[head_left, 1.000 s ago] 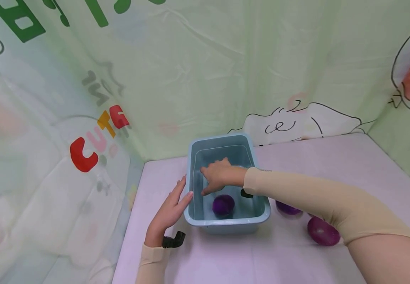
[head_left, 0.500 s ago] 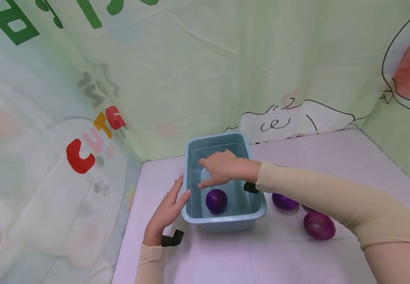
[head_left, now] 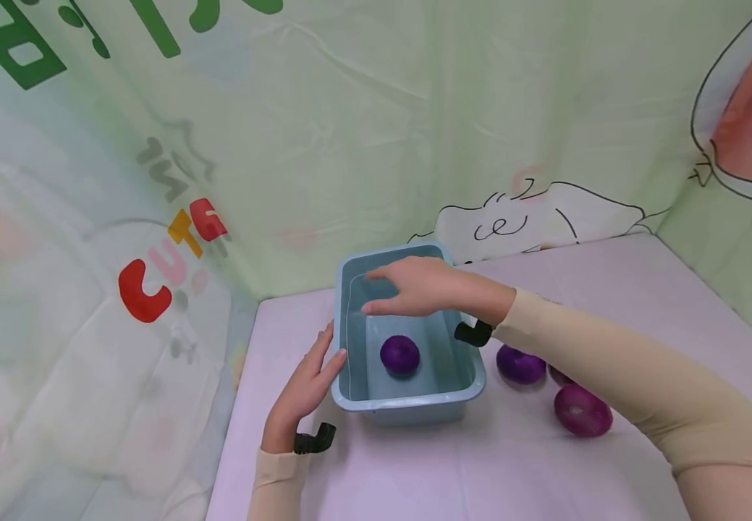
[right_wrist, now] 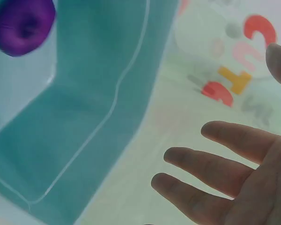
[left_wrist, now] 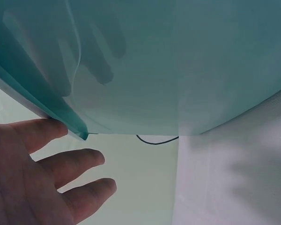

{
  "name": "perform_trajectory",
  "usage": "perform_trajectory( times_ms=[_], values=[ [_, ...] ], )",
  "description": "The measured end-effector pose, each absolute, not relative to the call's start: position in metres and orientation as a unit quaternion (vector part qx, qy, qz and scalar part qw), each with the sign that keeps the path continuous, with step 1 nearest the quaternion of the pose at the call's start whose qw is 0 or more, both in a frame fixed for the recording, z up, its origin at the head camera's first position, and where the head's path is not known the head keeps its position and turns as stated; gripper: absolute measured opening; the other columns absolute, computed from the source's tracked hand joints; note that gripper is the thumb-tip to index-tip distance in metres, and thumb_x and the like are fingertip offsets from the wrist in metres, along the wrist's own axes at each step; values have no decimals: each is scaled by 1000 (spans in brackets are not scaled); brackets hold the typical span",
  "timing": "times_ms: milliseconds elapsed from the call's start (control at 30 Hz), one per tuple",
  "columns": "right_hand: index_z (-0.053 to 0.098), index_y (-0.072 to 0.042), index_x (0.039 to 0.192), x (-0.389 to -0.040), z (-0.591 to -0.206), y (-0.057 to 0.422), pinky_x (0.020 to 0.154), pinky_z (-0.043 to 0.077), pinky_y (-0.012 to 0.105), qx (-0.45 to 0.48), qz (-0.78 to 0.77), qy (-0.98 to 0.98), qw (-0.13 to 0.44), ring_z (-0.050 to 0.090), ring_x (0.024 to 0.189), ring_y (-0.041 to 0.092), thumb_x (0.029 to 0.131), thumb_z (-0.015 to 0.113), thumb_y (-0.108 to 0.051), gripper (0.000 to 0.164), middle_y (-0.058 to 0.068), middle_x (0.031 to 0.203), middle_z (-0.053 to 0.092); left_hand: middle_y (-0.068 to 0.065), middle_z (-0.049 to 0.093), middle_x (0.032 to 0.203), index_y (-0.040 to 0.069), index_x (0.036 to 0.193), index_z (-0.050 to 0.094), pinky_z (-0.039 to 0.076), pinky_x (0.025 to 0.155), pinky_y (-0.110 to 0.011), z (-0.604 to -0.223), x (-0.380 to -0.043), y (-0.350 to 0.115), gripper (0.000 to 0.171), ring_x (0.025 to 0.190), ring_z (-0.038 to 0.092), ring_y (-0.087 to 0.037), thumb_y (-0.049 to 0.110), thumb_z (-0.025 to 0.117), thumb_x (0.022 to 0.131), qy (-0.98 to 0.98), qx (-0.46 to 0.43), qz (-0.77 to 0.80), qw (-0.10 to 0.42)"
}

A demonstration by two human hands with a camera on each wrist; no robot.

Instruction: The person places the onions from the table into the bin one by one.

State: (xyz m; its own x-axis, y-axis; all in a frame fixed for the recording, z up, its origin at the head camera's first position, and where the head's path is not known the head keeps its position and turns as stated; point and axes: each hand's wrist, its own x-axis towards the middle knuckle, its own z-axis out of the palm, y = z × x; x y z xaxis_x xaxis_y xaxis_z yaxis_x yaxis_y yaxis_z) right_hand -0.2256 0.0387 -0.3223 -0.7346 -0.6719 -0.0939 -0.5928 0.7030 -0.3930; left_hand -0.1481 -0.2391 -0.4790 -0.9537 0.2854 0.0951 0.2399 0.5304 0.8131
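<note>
A light blue plastic basin [head_left: 408,402] stands on the table, and one round purple fruit or vegetable [head_left: 399,355], its exact kind unclear, lies on its floor. My left hand [head_left: 304,387] rests against the basin's left side with fingers extended; the left wrist view has those fingers [left_wrist: 75,166] beside the translucent wall. Over the basin's far half hovers my right hand [head_left: 424,284], fingers spread and holding nothing. From the right wrist, its bare palm [right_wrist: 257,187] and straight fingers show apart from the basin wall [right_wrist: 93,122]; the purple piece [right_wrist: 24,26] appears at upper left.
Right of the basin, several more round purple pieces lie on the pale lilac tablecloth [head_left: 415,477]: a violet one [head_left: 520,364], a magenta one [head_left: 582,411] and one mostly hidden behind the right sleeve [head_left: 584,354]. A printed curtain [head_left: 349,145] rises behind the table.
My right hand has lifted up and away from the purple piece, towards the basin's far rim. That piece rolled slightly and now lies in full view. My left hand stays at the basin's side.
</note>
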Motion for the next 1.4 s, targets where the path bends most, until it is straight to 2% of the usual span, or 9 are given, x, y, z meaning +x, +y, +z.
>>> perform_trajectory(
  times_ms=[267,400,600,800,1000,1233,1400],
  values=[
    [50,-14,156,-223,-316,73,105,45,57,-310,-244,914,99,51,138,31,94,58,-72,84,7,151,55,2,22,170,29,168,21,19,110,-74,-481,-147,-241,66,156,10,-35,42,50,110,869,159,468,12],
    [49,-16,156,-220,-311,90,106,43,59,-286,-262,917,92,51,137,34,96,54,-74,84,10,151,55,3,22,170,29,168,21,20,111,-72,-482,-147,-241,66,156,10,-34,41,51,110,870,160,467,12],
    [46,-18,159,-212,-299,117,111,33,65,-241,-293,922,81,40,145,37,100,46,-73,80,11,157,48,4,22,169,29,167,21,20,112,-71,-481,-147,-240,66,156,11,-32,39,51,110,870,158,467,14],
    [44,-17,160,-204,-294,154,113,28,66,-202,-325,922,66,33,149,39,103,44,-67,75,13,160,43,-1,22,170,26,168,21,17,112,-72,-478,-147,-240,66,155,10,-35,36,51,110,865,167,473,11],
    [42,-15,161,-200,-310,196,113,26,69,-162,-369,913,71,30,149,42,105,43,-64,74,16,161,40,0,22,170,26,168,21,17,113,-71,-476,-148,-241,67,156,11,-34,41,51,110,865,170,473,5],
    [33,-6,163,-197,-337,243,111,24,72,-110,-394,909,80,28,148,49,107,38,-63,80,23,162,36,0,22,170,25,168,21,17,113,-71,-477,-148,-239,67,156,11,-34,37,52,110,856,176,485,7],
    [26,4,162,-191,-359,278,110,21,75,-71,-404,908,87,21,147,55,107,37,-62,86,33,162,27,-10,20,170,13,167,20,17,114,-70,-457,-137,-232,66,155,9,-38,27,51,111,858,159,487,34]
  ],
)
